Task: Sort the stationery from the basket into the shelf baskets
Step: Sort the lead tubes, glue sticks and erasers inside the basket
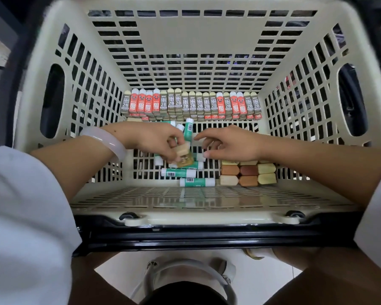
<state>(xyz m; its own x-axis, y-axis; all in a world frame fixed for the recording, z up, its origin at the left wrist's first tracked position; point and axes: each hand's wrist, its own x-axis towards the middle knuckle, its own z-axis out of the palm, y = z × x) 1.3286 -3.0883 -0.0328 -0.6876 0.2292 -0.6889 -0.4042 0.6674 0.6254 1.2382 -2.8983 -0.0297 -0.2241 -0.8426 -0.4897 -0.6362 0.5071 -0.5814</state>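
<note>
Inside the basket [53, 51], the left hand [154, 139] pinches a tan eraser [182, 150], its long side tilted up to the right. The right hand [231, 143] hangs loose above green glue sticks [178, 172] lying sideways.

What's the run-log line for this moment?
left hand: grips tan eraser block | right hand: open, reaching | site: beige slotted plastic basket

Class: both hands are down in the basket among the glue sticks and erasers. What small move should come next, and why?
Probably lift the left hand clear: it already pinches a beige eraser above the green glue sticks, while the right hand hovers open, holding nothing.
</note>
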